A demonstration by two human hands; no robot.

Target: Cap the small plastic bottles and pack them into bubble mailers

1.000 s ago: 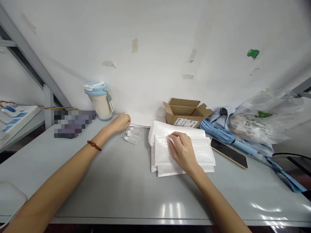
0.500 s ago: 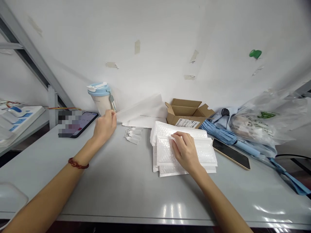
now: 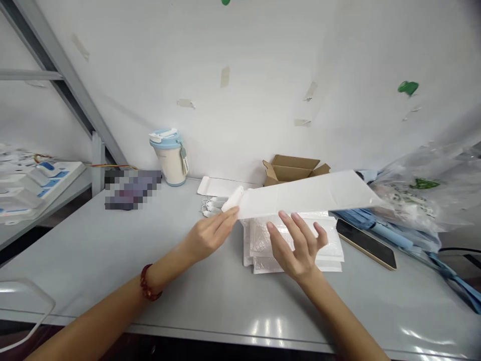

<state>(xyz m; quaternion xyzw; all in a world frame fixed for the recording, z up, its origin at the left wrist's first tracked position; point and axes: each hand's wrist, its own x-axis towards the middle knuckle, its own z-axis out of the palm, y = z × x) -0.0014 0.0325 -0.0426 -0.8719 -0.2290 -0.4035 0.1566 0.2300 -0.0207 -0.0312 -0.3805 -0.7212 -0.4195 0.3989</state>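
Note:
Pinched at its left end by my left hand (image 3: 212,231), a long white sheet (image 3: 304,195), apparently thin paper or film, stretches out to the right. A white folded flap sticks up at the pinched end. My right hand (image 3: 298,245) is open with fingers spread, just under the sheet and above a stack of white bubble mailers (image 3: 259,243). Whether its fingertips touch the sheet I cannot tell. Small white string tags (image 3: 210,204) lie behind my left hand, partly hidden. A flat white piece (image 3: 220,186) rests near the wall.
An open cardboard box (image 3: 295,165) stands behind the sheet. To the left are a lidded cup (image 3: 171,160) and a blurred-out phone (image 3: 130,190). On the right lie another phone (image 3: 366,243), a blue umbrella (image 3: 391,234) and a clear plastic bag (image 3: 417,195).
My left hand has moved right and nearer, bringing the white sheet from beside the cup to above the mailers. My right hand has let go of the mailer stack and spread its fingers.

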